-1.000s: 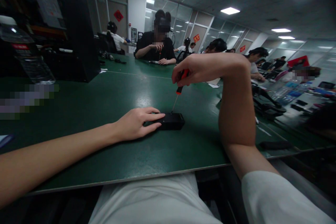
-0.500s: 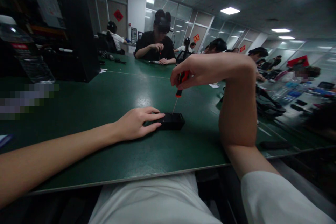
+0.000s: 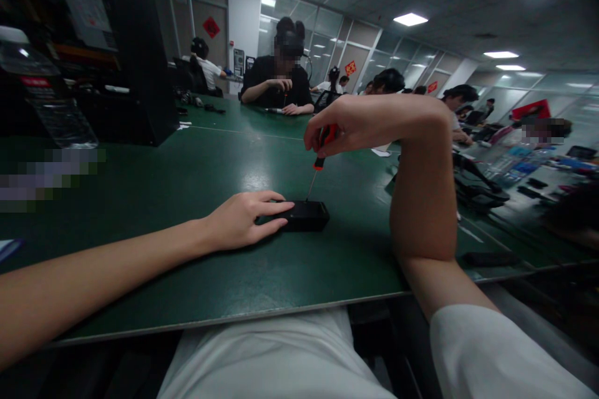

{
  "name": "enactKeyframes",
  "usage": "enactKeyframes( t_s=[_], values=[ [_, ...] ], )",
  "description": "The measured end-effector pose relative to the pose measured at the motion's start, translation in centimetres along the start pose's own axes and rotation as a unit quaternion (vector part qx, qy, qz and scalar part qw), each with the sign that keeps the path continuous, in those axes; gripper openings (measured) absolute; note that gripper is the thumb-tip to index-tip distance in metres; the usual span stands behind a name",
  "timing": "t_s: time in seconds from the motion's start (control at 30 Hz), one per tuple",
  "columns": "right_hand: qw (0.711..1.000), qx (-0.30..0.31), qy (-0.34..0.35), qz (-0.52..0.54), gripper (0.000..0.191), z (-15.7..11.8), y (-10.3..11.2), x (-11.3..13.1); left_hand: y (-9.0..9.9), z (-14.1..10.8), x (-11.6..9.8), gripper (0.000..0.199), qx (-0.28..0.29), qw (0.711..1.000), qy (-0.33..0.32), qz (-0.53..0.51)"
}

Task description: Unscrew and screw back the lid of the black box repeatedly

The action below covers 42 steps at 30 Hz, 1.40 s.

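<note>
A black rectangular box [image 3: 306, 217] lies flat on the green tabletop in front of me. My left hand [image 3: 248, 219] grips its left end, fingers over the top and thumb along the near side. My right hand [image 3: 334, 128] is closed around the red and black handle of a screwdriver [image 3: 319, 163], held nearly upright with a slight tilt. The screwdriver's thin shaft runs down to the far part of the box's top face. What its tip touches is too small to make out.
A clear plastic bottle [image 3: 56, 93] and a tall dark case [image 3: 135, 43] stand at the left. Across the green table [image 3: 210, 168] sits a person in black [image 3: 276, 84], also with a screwdriver. The table's front edge is close to my lap. A black object [image 3: 489, 259] lies at the right.
The screwdriver's tip has shifted very slightly left and up on the box. Both hands and the box stay almost where they were.
</note>
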State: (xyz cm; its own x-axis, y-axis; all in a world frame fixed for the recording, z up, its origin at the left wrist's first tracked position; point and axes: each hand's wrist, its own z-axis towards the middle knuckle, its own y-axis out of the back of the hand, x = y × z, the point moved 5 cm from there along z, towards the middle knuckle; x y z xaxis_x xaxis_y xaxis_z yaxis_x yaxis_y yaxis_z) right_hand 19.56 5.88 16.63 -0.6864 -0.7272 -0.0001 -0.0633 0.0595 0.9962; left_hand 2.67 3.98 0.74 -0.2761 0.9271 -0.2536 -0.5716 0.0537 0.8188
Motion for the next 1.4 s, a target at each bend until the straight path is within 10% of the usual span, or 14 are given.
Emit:
enactKeyframes(
  t_s=[1.4],
  values=[
    [0.999, -0.006, 0.050, 0.009, 0.032, -0.1, -0.1, 1.9, -0.1, 0.1, 0.0, 0.037, 0.013, 1.000, 0.003, 0.006]
  ],
)
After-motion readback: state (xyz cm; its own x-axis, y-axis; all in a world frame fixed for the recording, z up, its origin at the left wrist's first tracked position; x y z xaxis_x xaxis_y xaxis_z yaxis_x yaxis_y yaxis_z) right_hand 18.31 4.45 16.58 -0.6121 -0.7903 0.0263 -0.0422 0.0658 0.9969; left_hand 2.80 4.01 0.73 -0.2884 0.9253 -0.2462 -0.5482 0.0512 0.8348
